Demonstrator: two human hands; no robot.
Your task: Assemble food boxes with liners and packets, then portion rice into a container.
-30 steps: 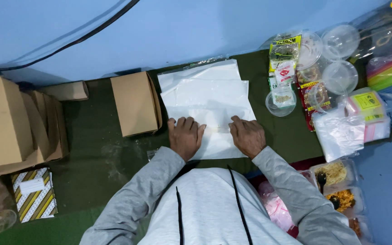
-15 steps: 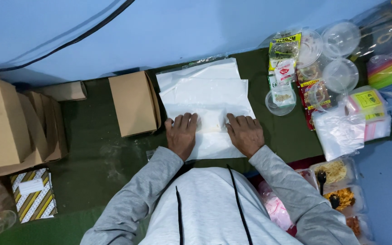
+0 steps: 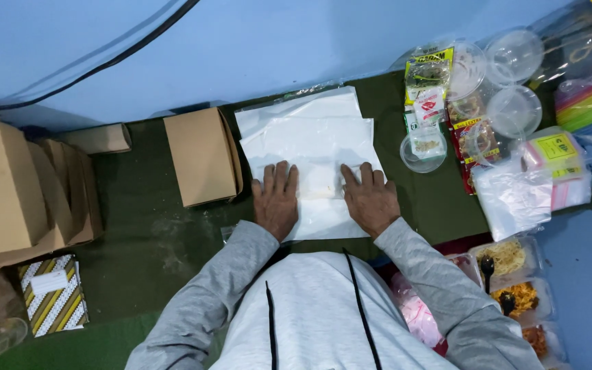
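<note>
A stack of white paper sheets (image 3: 310, 133) lies on the dark green mat (image 3: 145, 233) in front of me. My left hand (image 3: 275, 199) rests flat on the left part of the top sheet, fingers apart. My right hand (image 3: 370, 199) lies flat on the right part of the same sheet. A small pale lump (image 3: 320, 185) shows under the sheet between the two hands. Both arms wear grey sleeves.
A brown cardboard box (image 3: 201, 156) stands just left of the sheets, more brown boxes (image 3: 8, 188) at far left, a striped box (image 3: 53, 294) below them. Clear round lids (image 3: 512, 109), snack packets (image 3: 427, 82) and plastic bags (image 3: 515, 199) crowd the right; food trays (image 3: 515, 274) at lower right.
Both hands have stayed flat on the sheet, sliding slightly away from me. Nothing was picked up.
</note>
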